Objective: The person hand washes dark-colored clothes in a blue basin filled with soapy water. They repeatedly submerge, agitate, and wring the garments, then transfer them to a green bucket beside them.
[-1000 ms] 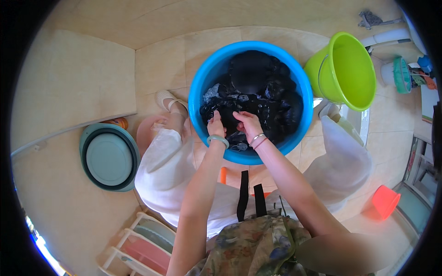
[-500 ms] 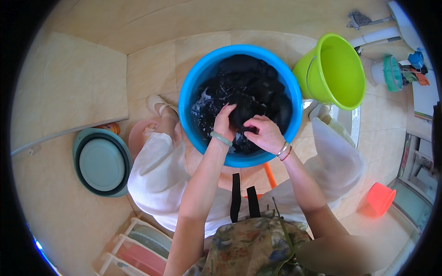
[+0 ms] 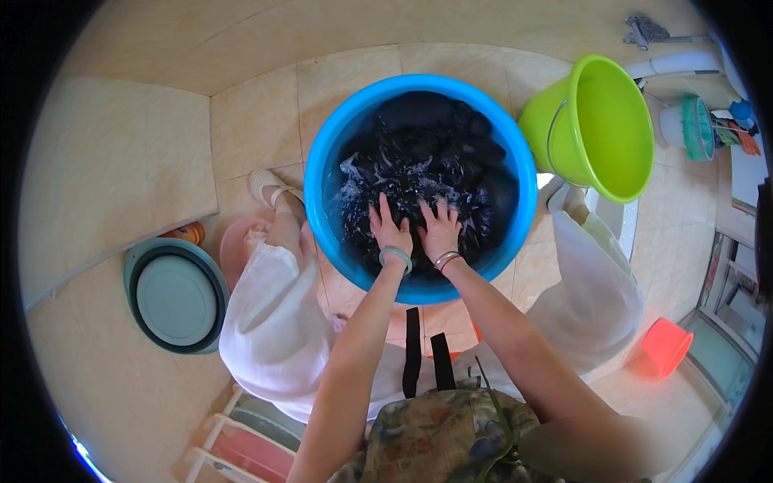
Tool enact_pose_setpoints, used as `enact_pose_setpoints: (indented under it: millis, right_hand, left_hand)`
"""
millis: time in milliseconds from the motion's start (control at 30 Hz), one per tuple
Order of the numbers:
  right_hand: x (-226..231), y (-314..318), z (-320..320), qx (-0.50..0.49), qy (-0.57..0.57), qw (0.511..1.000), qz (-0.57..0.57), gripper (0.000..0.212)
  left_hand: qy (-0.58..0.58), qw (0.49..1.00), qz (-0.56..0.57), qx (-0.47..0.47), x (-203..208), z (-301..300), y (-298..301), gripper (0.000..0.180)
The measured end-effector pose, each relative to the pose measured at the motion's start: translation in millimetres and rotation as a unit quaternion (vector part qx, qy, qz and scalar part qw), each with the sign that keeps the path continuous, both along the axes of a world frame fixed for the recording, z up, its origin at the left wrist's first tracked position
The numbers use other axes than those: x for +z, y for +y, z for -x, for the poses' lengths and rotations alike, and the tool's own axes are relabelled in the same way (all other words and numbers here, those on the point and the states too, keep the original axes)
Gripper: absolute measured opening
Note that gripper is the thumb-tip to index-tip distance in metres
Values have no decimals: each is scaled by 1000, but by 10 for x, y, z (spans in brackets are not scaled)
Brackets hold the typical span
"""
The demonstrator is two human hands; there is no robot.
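Observation:
A big round blue tub (image 3: 316, 173) stands on the floor between my legs. Dark wet cloth (image 3: 431, 117) fills it, in dark water with patches of white suds. My left hand (image 3: 390, 229) presses down on the cloth in the near part of the tub, its fingers spread. Beside it my right hand (image 3: 440, 229) lies on the same cloth, fingers also apart and pointing away from me. Neither hand grips anything. Some fingertips are partly under water. How many pieces of cloth there are I cannot tell.
A lime green bucket (image 3: 576, 145) stands against the tub's right side. On the left is a grey-green basin (image 3: 133, 278). A small coral bucket (image 3: 667, 348) is at the right, a white rack (image 3: 211, 435) at lower left, and a mop head (image 3: 646, 32) at upper right.
My hands have let go of the bunched cloth and opened flat onto it, moving slightly nearer to me. More ripples and suds show on the water.

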State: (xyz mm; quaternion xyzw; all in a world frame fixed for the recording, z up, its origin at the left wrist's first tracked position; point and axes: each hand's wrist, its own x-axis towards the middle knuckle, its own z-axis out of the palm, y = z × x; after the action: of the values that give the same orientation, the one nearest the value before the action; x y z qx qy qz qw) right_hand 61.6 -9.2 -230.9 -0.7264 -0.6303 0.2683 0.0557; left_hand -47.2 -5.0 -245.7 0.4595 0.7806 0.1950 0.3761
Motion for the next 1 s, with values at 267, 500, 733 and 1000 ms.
enact_pose_setpoints:
  millis: [267,500,733,1000]
  right_hand:
    - [-673,89,-330,-76,138,985,70,58]
    - [-329,-102,-434,-273,97,957,28,43]
    - [-216,206,-551,-248,102,953,143,32]
    - [-15,-247,-691,-530,626,566,83,24]
  left_hand:
    - [29,988,95,-115,-521,-2,129,83]
    - [-7,993,-38,114,-229,-166,-11,79]
    - [-290,863,72,407,-158,-81,-87,41]
    - [-411,813,-29,411,180,27,-86,55]
